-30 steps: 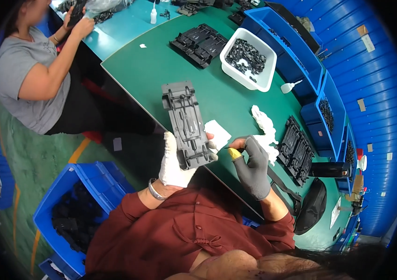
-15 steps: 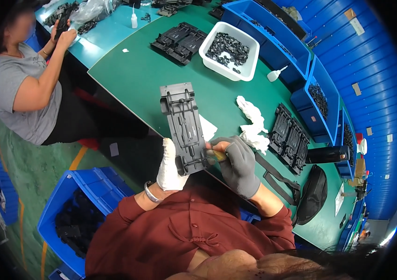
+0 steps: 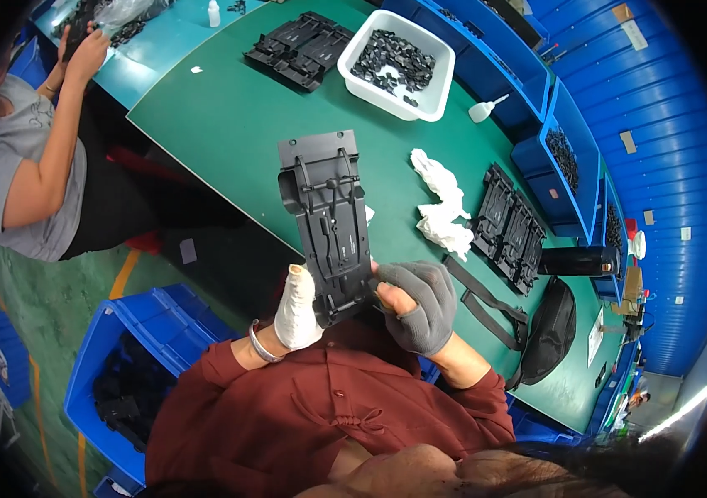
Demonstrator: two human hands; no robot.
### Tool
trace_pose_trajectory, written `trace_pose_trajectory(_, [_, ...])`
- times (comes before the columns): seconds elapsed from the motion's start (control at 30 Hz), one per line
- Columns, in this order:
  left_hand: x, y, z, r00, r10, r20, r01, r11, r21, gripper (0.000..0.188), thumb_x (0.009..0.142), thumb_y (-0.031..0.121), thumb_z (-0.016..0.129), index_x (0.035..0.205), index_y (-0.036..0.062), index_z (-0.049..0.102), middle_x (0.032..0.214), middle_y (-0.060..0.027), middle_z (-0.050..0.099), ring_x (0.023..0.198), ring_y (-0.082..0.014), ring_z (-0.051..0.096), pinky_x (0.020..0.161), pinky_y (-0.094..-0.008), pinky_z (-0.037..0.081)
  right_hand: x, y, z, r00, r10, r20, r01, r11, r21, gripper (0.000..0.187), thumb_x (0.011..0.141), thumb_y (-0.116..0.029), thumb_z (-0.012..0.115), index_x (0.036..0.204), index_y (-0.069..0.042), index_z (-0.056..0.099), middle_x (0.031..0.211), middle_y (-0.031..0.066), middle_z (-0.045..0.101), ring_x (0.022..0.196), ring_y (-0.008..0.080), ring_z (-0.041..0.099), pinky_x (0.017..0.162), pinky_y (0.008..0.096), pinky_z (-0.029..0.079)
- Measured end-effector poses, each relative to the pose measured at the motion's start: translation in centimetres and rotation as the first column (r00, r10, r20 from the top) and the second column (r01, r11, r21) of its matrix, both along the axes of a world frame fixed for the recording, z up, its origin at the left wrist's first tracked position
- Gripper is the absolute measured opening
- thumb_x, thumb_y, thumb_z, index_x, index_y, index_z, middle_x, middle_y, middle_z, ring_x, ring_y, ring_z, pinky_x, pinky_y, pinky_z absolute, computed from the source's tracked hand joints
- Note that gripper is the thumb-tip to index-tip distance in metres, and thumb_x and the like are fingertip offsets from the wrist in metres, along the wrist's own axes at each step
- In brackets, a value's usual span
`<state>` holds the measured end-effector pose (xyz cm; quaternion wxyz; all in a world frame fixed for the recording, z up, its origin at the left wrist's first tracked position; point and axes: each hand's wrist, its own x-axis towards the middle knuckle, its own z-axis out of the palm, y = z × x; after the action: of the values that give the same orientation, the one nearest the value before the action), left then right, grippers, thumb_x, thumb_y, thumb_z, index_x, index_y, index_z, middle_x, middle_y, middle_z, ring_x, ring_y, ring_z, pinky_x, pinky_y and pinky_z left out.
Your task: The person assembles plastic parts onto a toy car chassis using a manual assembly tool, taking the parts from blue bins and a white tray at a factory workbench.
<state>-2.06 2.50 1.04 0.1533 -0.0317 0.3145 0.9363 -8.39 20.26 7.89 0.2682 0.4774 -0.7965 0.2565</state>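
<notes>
A long black moulded plastic chassis (image 3: 332,224), like the underside of a toy vehicle, is held up in front of me, tilted, past the table's near edge. My left hand (image 3: 297,311), in a white glove, grips its lower left side with the thumb raised along the edge. My right hand (image 3: 421,309), in a grey glove with bare thumb and fingertip, is closed in a pinch at the chassis's lower right corner. A small dark bit shows by the right thumb; what exactly the pinch holds is hidden.
On the green table (image 3: 229,124) are a white tub (image 3: 445,104) of small black parts, black chassis (image 3: 299,50) and more chassis (image 3: 509,228), a crumpled white cloth (image 3: 443,207), a small bottle (image 3: 482,110) and a black pouch (image 3: 551,332). Blue bins (image 3: 536,162) line the right; another bin (image 3: 88,365) stands lower left. A co-worker (image 3: 21,166) works at left.
The chassis has tilted and lowered slightly at its near end, staying in my left hand. My right hand has turned at its corner; a yellowish thing at its fingers no longer shows. The view shifted.
</notes>
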Motion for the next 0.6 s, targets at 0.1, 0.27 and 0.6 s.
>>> trace_pose_trajectory(0.1, [-0.3, 0.0, -0.3, 0.998, -0.015, -0.069, 0.016, 1.0, 0.019, 0.103, 0.087, 0.086, 0.034, 0.15, 0.0041, 0.041, 0.142, -0.0131, 0.056, 0.129, -0.0257, 0.057, 0.111, -0.0431, 0.045, 0.3, 0.3, -0.5, 1.0, -0.015, -0.008, 0.015, 1.0, -0.019, 0.025, 0.075, 0.0, 0.075, 0.098, -0.005, 0.066, 0.099, 0.0079, 0.071, 0.081, 0.0228, 0.066, 0.065, 0.0348, 0.051])
trace_pose_trajectory(0.27, [-0.6, 0.2, -0.1, 0.986, -0.036, -0.165, 0.05, 0.996, 0.077, 0.099, 0.092, 0.081, 0.036, 0.15, 0.0017, 0.04, 0.145, -0.0144, 0.053, 0.132, -0.024, 0.055, 0.113, -0.0408, 0.042, 0.8, 0.7, -0.8, 0.998, -0.057, 0.007, 0.057, 0.998, -0.032, 0.025, 0.075, 0.001, 0.076, 0.098, -0.006, 0.066, 0.099, 0.0066, 0.07, 0.081, 0.0223, 0.066, 0.066, 0.0346, 0.051])
trace_pose_trajectory(0.6, [-0.7, 0.6, 0.4, 0.986, -0.057, -0.155, 0.065, 0.997, 0.052, 0.098, 0.093, 0.08, 0.033, 0.15, 0.0007, 0.039, 0.145, -0.0163, 0.053, 0.132, -0.0256, 0.055, 0.113, -0.0421, 0.042, 0.8, 1.1, -1.7, 0.998, -0.064, 0.004, 0.064, 0.994, -0.088, 0.024, 0.077, 0.002, 0.074, 0.099, -0.005, 0.067, 0.098, 0.0087, 0.072, 0.078, 0.0225, 0.069, 0.065, 0.0338, 0.055])
